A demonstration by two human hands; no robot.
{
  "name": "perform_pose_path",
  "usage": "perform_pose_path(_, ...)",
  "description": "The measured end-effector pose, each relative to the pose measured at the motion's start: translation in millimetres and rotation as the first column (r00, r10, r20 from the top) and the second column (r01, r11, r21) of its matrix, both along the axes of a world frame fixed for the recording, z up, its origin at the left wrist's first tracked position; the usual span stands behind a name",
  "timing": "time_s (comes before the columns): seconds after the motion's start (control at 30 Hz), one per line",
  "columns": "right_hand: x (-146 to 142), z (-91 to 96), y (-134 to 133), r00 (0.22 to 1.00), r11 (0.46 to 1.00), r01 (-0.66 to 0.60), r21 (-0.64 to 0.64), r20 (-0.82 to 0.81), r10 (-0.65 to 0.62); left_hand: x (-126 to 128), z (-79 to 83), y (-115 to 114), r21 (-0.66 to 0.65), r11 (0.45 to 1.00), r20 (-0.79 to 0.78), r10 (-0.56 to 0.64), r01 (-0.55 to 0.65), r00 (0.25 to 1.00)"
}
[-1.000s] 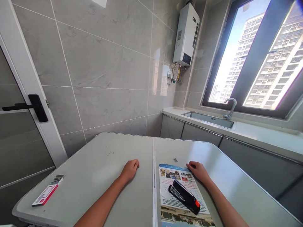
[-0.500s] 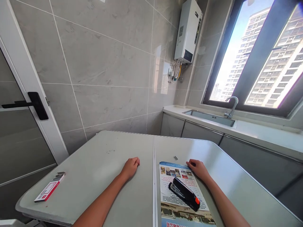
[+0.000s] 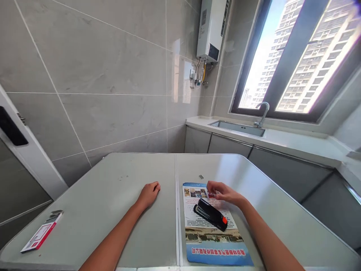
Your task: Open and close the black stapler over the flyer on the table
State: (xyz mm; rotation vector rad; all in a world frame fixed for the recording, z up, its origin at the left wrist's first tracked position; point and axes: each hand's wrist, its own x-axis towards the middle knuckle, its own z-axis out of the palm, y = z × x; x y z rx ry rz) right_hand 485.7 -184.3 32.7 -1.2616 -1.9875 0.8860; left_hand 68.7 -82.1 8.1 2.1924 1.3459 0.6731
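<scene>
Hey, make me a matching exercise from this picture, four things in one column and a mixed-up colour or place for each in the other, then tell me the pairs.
Things:
1. stapler
2. red-and-white packet
3. right hand
4. faucet

Colours and places:
A. at the printed sheet's far right corner
B. beside the sink
C. black with an orange-red end
D. near the table's left edge

Pairs: 1-C, 2-D, 3-A, 4-B.
</scene>
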Motion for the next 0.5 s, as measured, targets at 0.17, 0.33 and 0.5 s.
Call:
perform_pose_path(0.17, -14, 5.5, -1, 0.927, 0.905, -0.375, -0.198, -0.093, 0.364, 1, 1.1, 3, 0.044, 0.999, -0.109, 0.001, 0.004, 0.994)
perform_pose_path(0.33, -10, 14.3, -3, 0.913, 0.893, -0.405, -0.196, -0.048, 0.404, 25, 14.6, -3, 0.138, 0.979, -0.224, -0.116, 0.149, 0.968)
perform_pose_path(0.5, -11, 13.6, -3, 0.875, 0.85, -0.484, -0.207, -0.126, 0.468, 105, 31.2, 1, 0.291, 0.898, -0.286, -0.247, 0.329, 0.926)
